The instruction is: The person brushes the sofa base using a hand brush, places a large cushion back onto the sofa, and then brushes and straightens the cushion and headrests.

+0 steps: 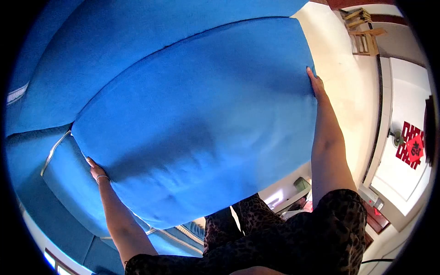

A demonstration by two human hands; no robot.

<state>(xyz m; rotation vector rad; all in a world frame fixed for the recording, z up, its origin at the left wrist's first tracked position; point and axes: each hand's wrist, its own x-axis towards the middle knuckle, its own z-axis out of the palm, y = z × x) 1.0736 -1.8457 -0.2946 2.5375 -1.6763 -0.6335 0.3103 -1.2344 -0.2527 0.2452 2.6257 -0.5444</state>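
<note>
A large blue sofa seat cushion (197,114) fills the middle of the view, its near side creased. On its left edge is my left hand (97,170), wearing a thin bracelet, with the thumb showing and the other fingers hidden by the cushion. My right hand (316,83) grips the opposite edge, higher up on the right, its fingers mostly out of sight behind the fabric. Beyond the cushion runs the blue sofa backrest (119,46). To the left lies another blue seat section (75,169) with pale piping.
Pale floor (339,82) stretches along the right side. A wooden stool or rack (362,30) stands at the far right. A white door (403,151) carries a red paper decoration (411,145). Below the cushion, my patterned trousers (254,215) show.
</note>
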